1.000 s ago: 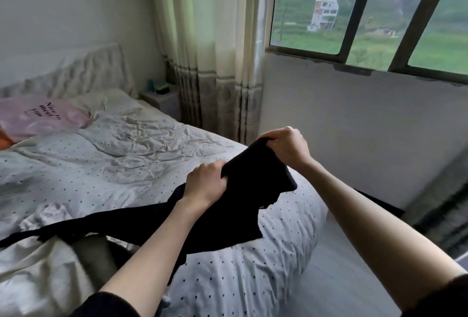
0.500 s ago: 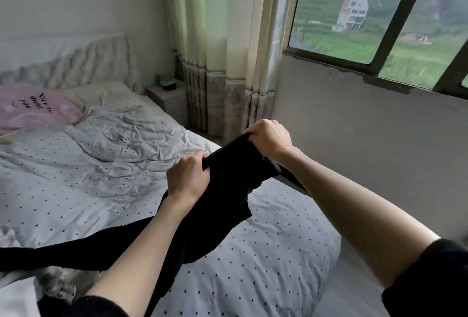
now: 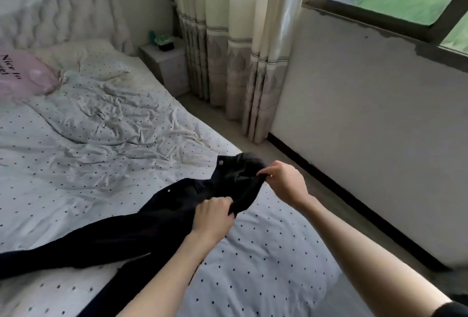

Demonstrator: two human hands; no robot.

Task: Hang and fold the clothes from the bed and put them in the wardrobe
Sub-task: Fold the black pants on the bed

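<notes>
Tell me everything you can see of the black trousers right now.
The black trousers look like dark denim, with a metal waist button and a small rivet showing. They lie stretched across the dotted bed, the legs trailing off toward the left and lower edges of the view. The waist end is raised near the bed's corner, where the left hand and right hand both grip the waistband.

Black trousers (image 3: 157,218), likely denim, with small metal rivets and a waist button, lie spread on your polka-dot bed (image 3: 253,266) in the lower centre of the frame. The waistband end is raised at centre right, bunched between your left hand (image 3: 212,218) and right hand (image 3: 283,180). The legs trail flat toward the lower left edge.
</notes>
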